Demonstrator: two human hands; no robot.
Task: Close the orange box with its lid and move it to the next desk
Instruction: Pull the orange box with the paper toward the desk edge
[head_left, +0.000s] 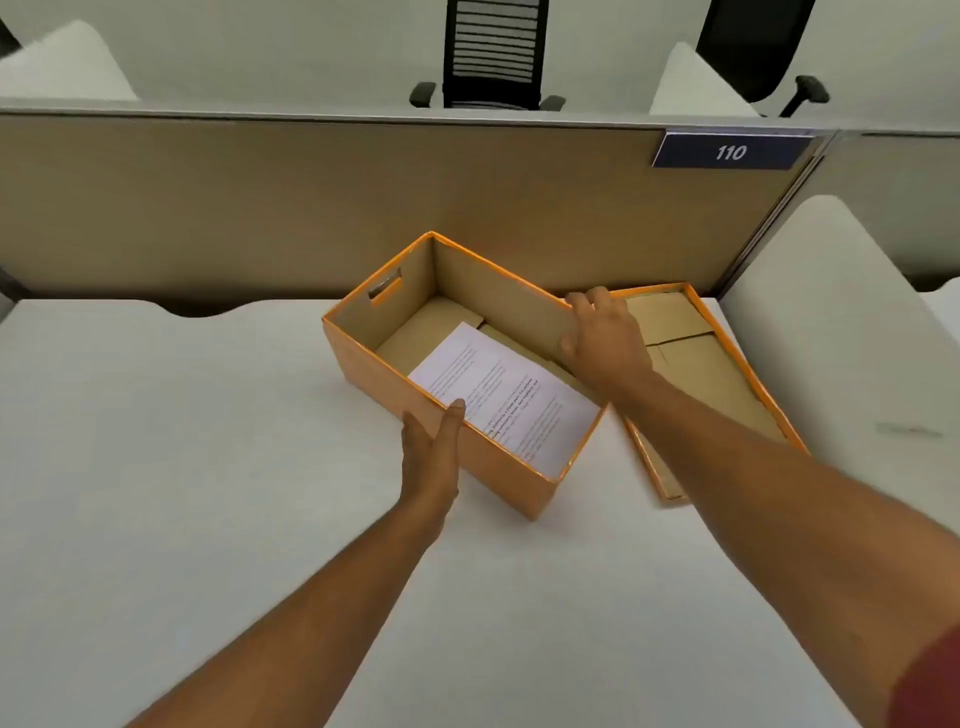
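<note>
Both hands on open orange box (457, 415), white worktop (208, 441).

Left hand (431, 457) flat against near long wall, thumb over rim; right hand (602, 338) gripping far rim. Printed sheet (509, 395) lying inside box. Lid (717, 374) upturned, touching box on right, below partition (311, 208).

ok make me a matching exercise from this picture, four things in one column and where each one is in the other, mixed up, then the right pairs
Things:
1. printed sheet
2. lid
3. left hand
4. right hand

Places:
A. on the far long wall of the orange box, at its rim
B. lying inside the box, on the bottom
C. against the near long wall of the box, thumb at the rim
D. upside down on the desk, to the right of the box

Pairs: 1-B, 2-D, 3-C, 4-A
</note>
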